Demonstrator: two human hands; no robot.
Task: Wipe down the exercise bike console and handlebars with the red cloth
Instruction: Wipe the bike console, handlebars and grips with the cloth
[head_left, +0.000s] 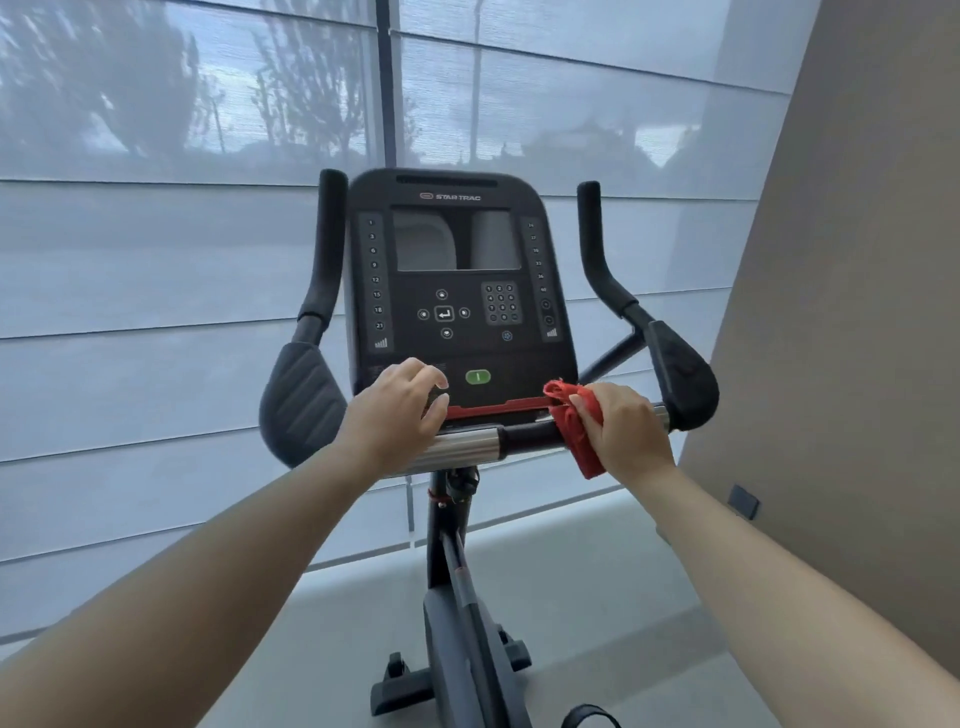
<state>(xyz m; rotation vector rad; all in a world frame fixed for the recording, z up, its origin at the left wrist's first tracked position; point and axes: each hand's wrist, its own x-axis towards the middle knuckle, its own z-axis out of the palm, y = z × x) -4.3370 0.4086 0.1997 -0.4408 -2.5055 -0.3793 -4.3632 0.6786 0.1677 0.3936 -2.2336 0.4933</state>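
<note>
On handlebar (524, 434), right hand (626, 431) around red cloth (569, 415)

Wide window (156, 270) across the back behind sheer grey blinds (649, 130) with horizontal seams, dark mullion (384, 78) in the middle, blurred trees (104, 88) in dim daylight outside. Plain beige wall (857, 312) at right, small dark plate (744, 501) low on it. Pale grey floor (597, 597) below.

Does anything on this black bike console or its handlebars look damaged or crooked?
Nothing stands out. The black console sits straight, uncracked. The right hand grips the crumpled red cloth on the black crossbar; the left hand rests at the console's base.
</note>
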